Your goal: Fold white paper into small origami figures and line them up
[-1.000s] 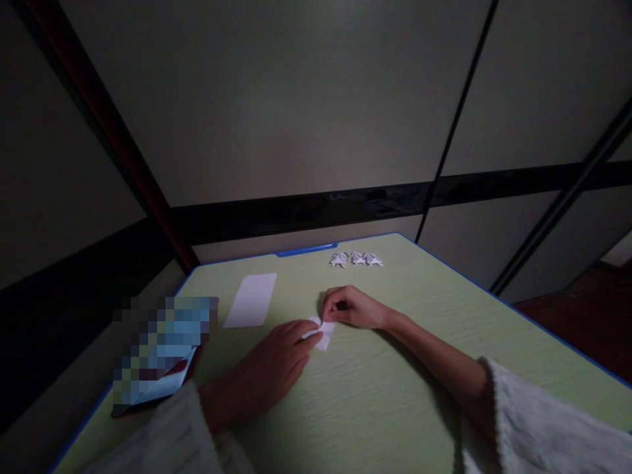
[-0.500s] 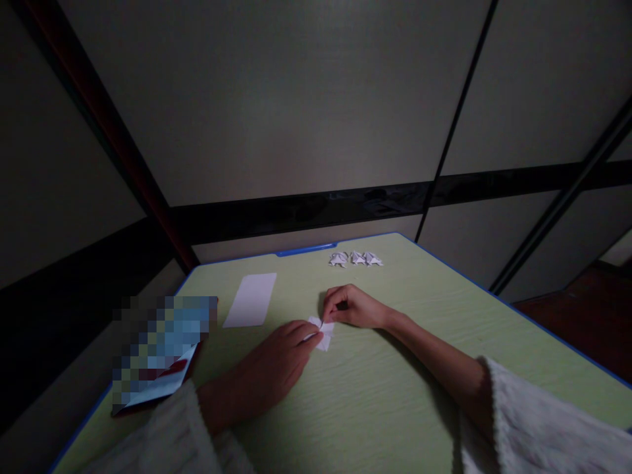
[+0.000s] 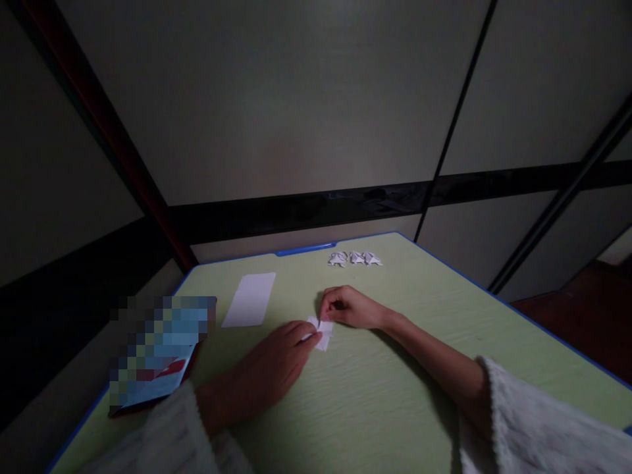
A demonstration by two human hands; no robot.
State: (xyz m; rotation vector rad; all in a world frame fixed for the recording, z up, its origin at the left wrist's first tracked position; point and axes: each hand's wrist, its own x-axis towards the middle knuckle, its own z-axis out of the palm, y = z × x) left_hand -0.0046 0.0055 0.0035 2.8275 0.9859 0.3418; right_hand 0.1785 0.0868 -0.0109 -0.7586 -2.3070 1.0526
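A small folded piece of white paper (image 3: 324, 339) lies on the pale green table, between my two hands. My left hand (image 3: 279, 355) reaches in from the lower left, its thumb and fingers closed on the left side of the paper and pressing it to the tabletop. From the right, my right hand (image 3: 348, 307) pinches the paper's upper edge between thumb and forefinger. Part of the paper is covered by my fingers, so its exact fold cannot be made out.
Three small folded white paper figures (image 3: 356, 258) sit in a row at the far edge, near a blue handle (image 3: 306, 249). White paper sheets (image 3: 249, 300) lie left of centre. A tablet (image 3: 165, 355), partly pixelated, rests at the left edge. Behind the table (image 3: 385, 408) stand panelled doors.
My right hand has shifted very slightly left at the paper's upper edge. The picture on the tablet has changed. My left hand keeps its hold on the paper.
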